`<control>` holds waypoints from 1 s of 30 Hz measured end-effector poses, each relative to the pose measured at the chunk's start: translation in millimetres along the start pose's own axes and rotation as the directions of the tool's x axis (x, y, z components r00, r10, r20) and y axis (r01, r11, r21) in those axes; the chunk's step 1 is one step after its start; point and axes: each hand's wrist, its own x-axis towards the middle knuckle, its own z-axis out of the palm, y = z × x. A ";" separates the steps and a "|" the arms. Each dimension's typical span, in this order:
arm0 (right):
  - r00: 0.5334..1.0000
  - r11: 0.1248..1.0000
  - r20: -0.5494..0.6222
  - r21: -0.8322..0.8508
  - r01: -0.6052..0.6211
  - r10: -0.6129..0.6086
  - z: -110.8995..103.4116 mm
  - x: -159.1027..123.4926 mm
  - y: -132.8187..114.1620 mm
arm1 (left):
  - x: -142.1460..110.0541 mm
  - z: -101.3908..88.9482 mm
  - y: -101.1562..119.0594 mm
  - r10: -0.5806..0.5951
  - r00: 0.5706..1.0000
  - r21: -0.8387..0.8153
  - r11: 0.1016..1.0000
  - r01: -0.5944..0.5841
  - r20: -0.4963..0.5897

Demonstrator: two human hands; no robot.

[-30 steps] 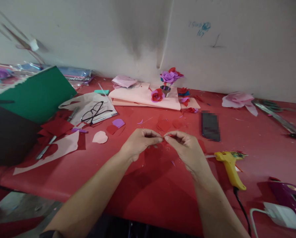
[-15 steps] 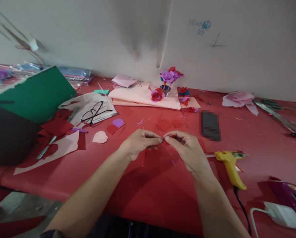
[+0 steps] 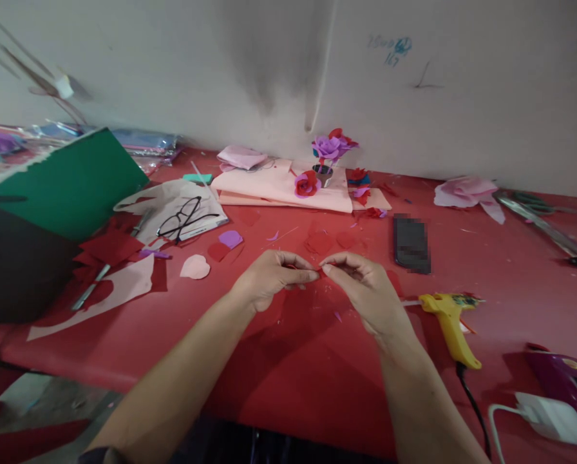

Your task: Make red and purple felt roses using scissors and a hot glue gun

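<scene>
My left hand [image 3: 272, 276] and my right hand [image 3: 357, 278] meet over the middle of the red table, both with fingertips pinched together. Between them is a thin red petal [image 3: 320, 269], mostly covered by the fingers and hard to tell from the red tabletop. Just beyond lie flat red petals [image 3: 319, 242], low in contrast against the table. To the left of my left hand are a purple petal [image 3: 231, 240], a red one partly under it, and a pale pink petal [image 3: 195, 267]. A yellow glue gun [image 3: 449, 325] rests on its side to the right of my right hand.
A dark phone [image 3: 411, 245] lies beyond the glue gun. Finished flowers stand in a small pot [image 3: 322, 174] at the back, on folded pink sheets [image 3: 269, 183]. Eyeglasses [image 3: 185, 219], red scraps and a green board [image 3: 76, 187] fill the left; a white adapter [image 3: 552, 415] sits front right.
Both hands stay in nearly the same place, fingertips still pinched together. The fingers have shifted only slightly around the red petal.
</scene>
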 end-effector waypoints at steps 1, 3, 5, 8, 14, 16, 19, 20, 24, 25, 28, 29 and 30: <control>1.000 1.000 0.004 0.000 -0.002 0.002 -0.2 -0.1 -0.2 | -0.2 -0.2 0.1 0.001 1.000 -0.002 1.000 -0.001 0.005; 1.000 1.000 0.009 0.022 -0.020 0.020 -0.3 -0.2 -0.6 | -1.2 -0.5 1.3 -0.005 1.000 -0.009 1.000 0.005 0.024; 0.999 0.997 0.012 0.057 -0.043 0.042 0.0 -0.3 -0.9 | -2.7 -0.5 3.4 -0.015 0.999 -0.017 1.000 0.016 0.044; 0.999 0.996 0.021 0.069 -0.051 0.049 0.4 -0.4 -1.6 | -4.4 -0.1 6.2 -0.033 0.998 -0.021 0.999 0.034 0.062; 0.998 0.998 0.034 0.039 -0.052 0.051 -0.2 -1.0 -4.5 | -4.6 0.1 7.3 -0.039 0.998 -0.002 0.999 0.039 0.056; 0.998 0.998 0.035 0.047 -0.051 0.049 -0.2 -1.2 -4.7 | -4.3 0.0 6.7 -0.046 0.998 -0.019 0.999 0.046 0.046; 0.999 0.997 0.025 0.065 -0.037 0.036 0.7 -1.3 -3.6 | -3.1 -0.1 5.4 -0.053 0.998 -0.051 0.997 0.054 0.019; 0.999 0.997 0.018 0.071 -0.032 0.030 1.0 -1.3 -2.9 | -2.5 -0.2 4.8 -0.050 0.999 -0.058 0.997 0.051 0.014; 1.000 0.997 0.005 0.076 -0.001 0.000 1.5 -1.1 0.1 | -0.2 -0.8 2.8 -0.038 0.999 -0.071 0.997 0.038 -0.001; 1.000 0.997 0.006 0.073 0.008 -0.008 1.3 -1.1 0.5 | 0.0 -1.0 2.5 -0.036 0.999 -0.074 0.997 0.036 -0.002; 1.000 0.997 0.013 0.071 0.024 -0.025 0.3 -0.8 0.7 | -0.8 -1.6 2.4 -0.031 0.999 -0.069 0.997 0.033 0.029; 0.999 0.997 0.017 0.075 0.026 -0.027 0.0 -0.7 0.5 | -1.4 -1.7 2.7 -0.028 0.999 -0.060 0.998 0.030 0.045; 0.999 0.996 0.020 0.080 0.025 -0.027 -0.3 -0.6 0.3 | -1.9 -1.8 3.0 -0.027 0.998 -0.051 0.998 0.030 0.059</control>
